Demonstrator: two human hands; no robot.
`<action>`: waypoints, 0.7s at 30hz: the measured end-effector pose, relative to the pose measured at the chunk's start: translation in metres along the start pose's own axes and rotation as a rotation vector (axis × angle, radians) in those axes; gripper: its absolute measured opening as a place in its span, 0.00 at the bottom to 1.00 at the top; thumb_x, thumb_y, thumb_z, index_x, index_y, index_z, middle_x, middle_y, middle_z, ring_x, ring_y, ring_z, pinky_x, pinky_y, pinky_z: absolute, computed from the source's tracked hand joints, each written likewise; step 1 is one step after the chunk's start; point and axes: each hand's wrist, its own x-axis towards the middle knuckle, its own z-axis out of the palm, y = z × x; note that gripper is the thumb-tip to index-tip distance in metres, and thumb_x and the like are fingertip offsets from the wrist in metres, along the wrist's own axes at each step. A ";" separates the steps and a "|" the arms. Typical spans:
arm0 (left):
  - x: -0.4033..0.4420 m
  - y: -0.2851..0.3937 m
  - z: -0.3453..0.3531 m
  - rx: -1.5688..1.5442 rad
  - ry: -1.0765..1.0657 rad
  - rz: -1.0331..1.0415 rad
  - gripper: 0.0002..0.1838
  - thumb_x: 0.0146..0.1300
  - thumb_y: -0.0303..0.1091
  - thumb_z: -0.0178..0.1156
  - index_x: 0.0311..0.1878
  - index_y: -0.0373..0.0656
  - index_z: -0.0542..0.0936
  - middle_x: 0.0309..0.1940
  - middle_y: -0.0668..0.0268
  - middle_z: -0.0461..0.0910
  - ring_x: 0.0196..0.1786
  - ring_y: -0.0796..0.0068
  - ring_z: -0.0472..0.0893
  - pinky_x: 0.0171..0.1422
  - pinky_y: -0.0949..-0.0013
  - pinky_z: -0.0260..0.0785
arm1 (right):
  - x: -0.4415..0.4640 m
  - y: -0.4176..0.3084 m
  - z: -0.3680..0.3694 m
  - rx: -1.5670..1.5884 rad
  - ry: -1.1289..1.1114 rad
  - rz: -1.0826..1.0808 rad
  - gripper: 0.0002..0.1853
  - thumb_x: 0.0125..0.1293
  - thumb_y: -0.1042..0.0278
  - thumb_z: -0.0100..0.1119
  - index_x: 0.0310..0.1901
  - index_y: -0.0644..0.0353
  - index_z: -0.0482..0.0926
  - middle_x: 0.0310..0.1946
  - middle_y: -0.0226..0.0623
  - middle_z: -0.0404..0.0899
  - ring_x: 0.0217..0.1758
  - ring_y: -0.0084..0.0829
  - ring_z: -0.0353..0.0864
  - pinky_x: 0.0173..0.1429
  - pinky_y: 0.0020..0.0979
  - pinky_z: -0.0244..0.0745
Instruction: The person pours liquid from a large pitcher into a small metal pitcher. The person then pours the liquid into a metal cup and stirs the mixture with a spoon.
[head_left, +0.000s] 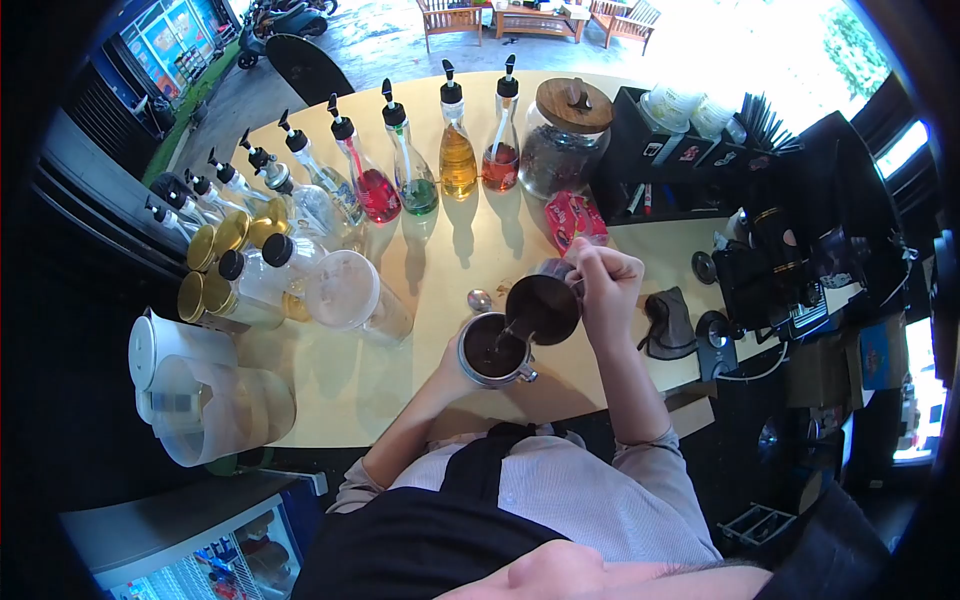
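Observation:
My right hand [608,285] is closed around the handle of a small dark pitcher [545,308], which is tilted to the left. From its lip a thin stream runs down into a metal-rimmed mug [492,378] with dark liquid inside. My left hand [455,368] wraps the mug's left side and keeps it upright; most of its fingers are hidden behind the mug. Just beyond the mug lies a spoon [480,299], touched by neither hand. A red packet [576,216] rests past my right hand.
Several pump bottles of coloured syrup [458,165] line the table's far edge, beside a wooden-lidded glass jar [566,140]. Lidded jars [345,290] and a clear plastic pitcher [215,415] stand left. At right are a black organizer [690,160], a dark cloth [668,322] and a grinder-like machine [775,255].

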 end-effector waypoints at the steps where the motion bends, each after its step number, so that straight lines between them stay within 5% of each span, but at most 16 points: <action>1: -0.001 0.000 0.000 -0.008 0.024 0.024 0.42 0.35 0.36 0.81 0.57 0.39 0.73 0.51 0.61 0.80 0.54 0.70 0.80 0.61 0.66 0.71 | 0.000 0.010 -0.005 0.127 0.097 0.217 0.23 0.65 0.74 0.57 0.11 0.61 0.66 0.10 0.20 0.61 0.15 0.12 0.57 0.20 0.23 0.50; 14: -0.002 0.001 0.002 -0.015 0.024 0.038 0.40 0.38 0.35 0.80 0.57 0.41 0.74 0.52 0.62 0.80 0.54 0.70 0.81 0.61 0.65 0.72 | -0.038 0.150 -0.037 0.411 0.533 0.442 0.20 0.62 0.69 0.61 0.15 0.51 0.65 0.14 0.19 0.61 0.16 0.13 0.59 0.21 0.23 0.53; 21: -0.003 0.007 0.007 -0.012 0.059 0.100 0.36 0.41 0.34 0.79 0.57 0.42 0.75 0.51 0.63 0.81 0.53 0.71 0.81 0.60 0.65 0.72 | -0.040 0.169 -0.046 0.371 0.513 0.415 0.15 0.62 0.69 0.61 0.20 0.49 0.67 0.16 0.20 0.63 0.18 0.15 0.62 0.24 0.21 0.58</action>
